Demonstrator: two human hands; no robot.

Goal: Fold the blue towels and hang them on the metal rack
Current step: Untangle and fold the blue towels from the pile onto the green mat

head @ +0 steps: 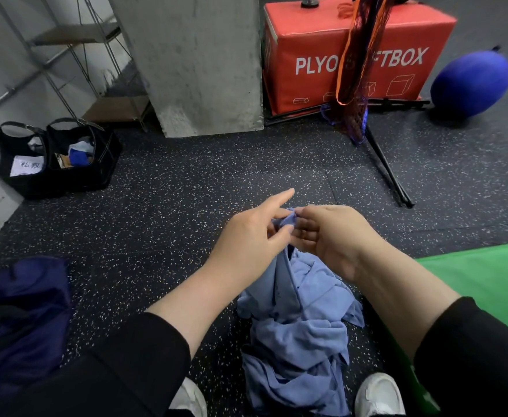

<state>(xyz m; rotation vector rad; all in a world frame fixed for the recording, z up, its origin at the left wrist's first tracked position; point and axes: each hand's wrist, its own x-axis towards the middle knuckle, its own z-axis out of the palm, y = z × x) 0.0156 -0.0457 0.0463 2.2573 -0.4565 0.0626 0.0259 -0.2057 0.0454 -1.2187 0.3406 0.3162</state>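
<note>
A crumpled light blue towel [299, 320] hangs from my hands and piles on the speckled black floor between my white shoes. My left hand [246, 236] and my right hand [331, 233] meet at its top edge, both pinching the same bunched corner, fingers touching. The left index finger points forward, free of the cloth. A metal wire rack [66, 52] with wooden shelves stands at the far left against the wall, well away from the towel.
A concrete pillar [198, 61] stands ahead. A red plyo box [358, 55], a black stand [382, 164] draped with netting and a blue ball [471, 82] are to the right. Black bags [57, 158] and a navy bag [18, 314] lie left; a green mat [487, 275] is right.
</note>
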